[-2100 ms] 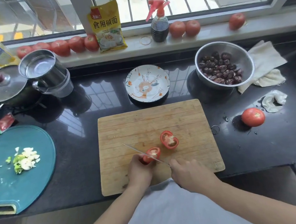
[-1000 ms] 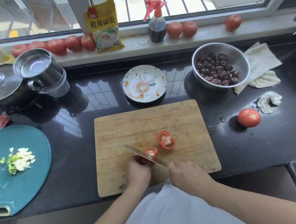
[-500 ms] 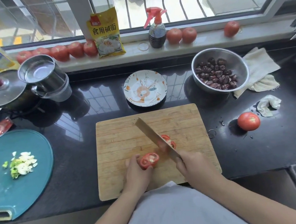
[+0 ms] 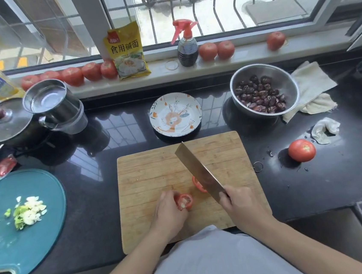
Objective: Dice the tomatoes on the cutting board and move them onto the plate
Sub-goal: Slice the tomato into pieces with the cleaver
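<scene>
A wooden cutting board (image 4: 156, 166) lies at the counter's front. My left hand (image 4: 169, 214) holds a tomato half (image 4: 184, 201), cut face turned right, at the board's near middle. My right hand (image 4: 242, 208) grips the handle of a cleaver (image 4: 195, 170), whose blade points up and away to the left. A second tomato half (image 4: 197, 184) lies behind the blade, mostly hidden. Just beyond the board sits the patterned plate (image 4: 175, 115), with no food on it.
A whole tomato (image 4: 301, 150) lies right of the board near a crumpled cloth (image 4: 324, 129). A steel bowl of dates (image 4: 264, 91) stands back right. A teal board with chopped scallion (image 4: 28, 212), a pot and a steel cup are at the left. More tomatoes line the sill.
The cleaver left the tomato half and swung up to the right, its blade now over the second half. My left hand has turned its tomato half so the cut face points right.
</scene>
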`<action>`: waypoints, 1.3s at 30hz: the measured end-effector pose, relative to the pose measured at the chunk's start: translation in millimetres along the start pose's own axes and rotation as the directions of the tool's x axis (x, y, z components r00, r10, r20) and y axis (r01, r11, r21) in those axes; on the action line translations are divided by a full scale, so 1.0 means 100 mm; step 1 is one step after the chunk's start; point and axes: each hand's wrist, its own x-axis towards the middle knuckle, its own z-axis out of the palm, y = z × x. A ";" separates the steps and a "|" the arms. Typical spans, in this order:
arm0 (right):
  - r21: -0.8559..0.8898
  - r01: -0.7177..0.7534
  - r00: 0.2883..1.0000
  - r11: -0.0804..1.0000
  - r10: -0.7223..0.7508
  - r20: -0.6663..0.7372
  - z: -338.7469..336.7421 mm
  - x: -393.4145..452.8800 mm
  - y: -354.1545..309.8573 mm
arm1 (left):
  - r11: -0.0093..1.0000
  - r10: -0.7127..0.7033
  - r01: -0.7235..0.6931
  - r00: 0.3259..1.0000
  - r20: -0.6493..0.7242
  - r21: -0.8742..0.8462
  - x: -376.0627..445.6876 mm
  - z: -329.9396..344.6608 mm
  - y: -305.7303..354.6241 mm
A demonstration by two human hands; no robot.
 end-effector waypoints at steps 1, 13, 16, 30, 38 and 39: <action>0.004 0.002 1.000 1.000 -0.002 0.002 0.00 0.00 0.00 | 1.000 -0.005 0.005 1.000 0.004 -0.002 0.02 0.00 0.00; -0.017 0.009 1.000 1.000 -0.009 0.027 0.04 -0.03 -0.01 | 0.999 0.043 -0.043 0.998 -0.035 0.002 -0.01 -0.01 0.00; -0.003 0.010 0.999 1.000 -0.010 0.036 0.04 -0.05 -0.02 | 0.999 0.048 -0.049 0.995 -0.085 -0.003 -0.05 0.00 0.03; 0.014 -0.019 0.994 1.000 0.018 0.104 0.02 -0.14 -0.04 | 0.993 0.118 -0.111 0.980 -0.163 0.048 -0.12 -0.05 0.02; 0.087 -0.039 0.997 0.995 0.033 0.073 -0.01 -0.14 -0.02 | 0.994 0.104 -0.108 0.986 -0.128 -0.024 -0.12 -0.26 0.03; 0.085 -0.042 0.997 0.995 0.036 0.073 0.00 -0.14 -0.01 | 0.994 0.083 -0.092 0.987 -0.136 -0.064 -0.13 -0.32 0.05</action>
